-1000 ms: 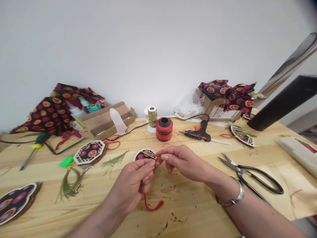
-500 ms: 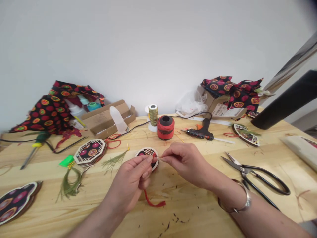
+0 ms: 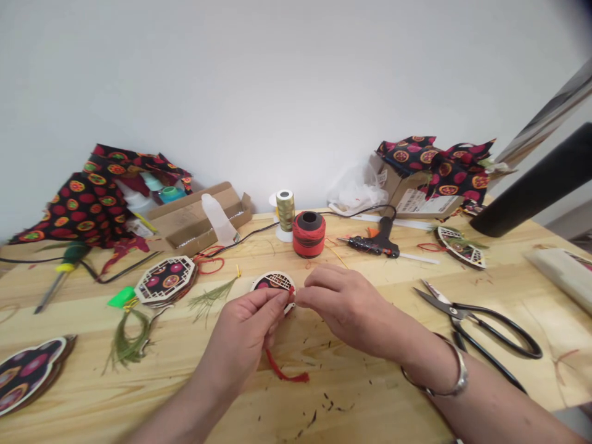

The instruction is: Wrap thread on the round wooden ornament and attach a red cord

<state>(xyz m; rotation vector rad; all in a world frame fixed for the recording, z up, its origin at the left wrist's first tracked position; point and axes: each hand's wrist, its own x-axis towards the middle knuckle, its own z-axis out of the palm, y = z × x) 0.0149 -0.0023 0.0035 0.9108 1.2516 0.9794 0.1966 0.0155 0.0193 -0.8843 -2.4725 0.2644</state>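
Note:
My left hand (image 3: 252, 324) is closed, thumb against forefinger, on a red tassel (image 3: 285, 374) whose cord end trails below the fingers. Right beside its fingertips is my right hand (image 3: 345, 308), pinched on what appears to be a thin thread, now mostly hidden by the fingers. Behind the left fingertips a round lattice-framed ornament (image 3: 272, 281) with dark patterned fabric lies partly covered. A bit of red shows at the ornament's right edge, by both thumbs.
Beyond the hands stand a red thread spool (image 3: 309, 235) and a gold thread cone (image 3: 285, 211). A glue gun (image 3: 377, 242) and black-handled scissors (image 3: 462, 314) lie to the right. At left are an octagonal ornament (image 3: 166, 280), a green tassel (image 3: 129, 336) and a screwdriver (image 3: 58, 283).
My right fingertips have come closer to the left ones and turned slightly, so the thread seen between the hands is now hidden. The left hand keeps its pinch.

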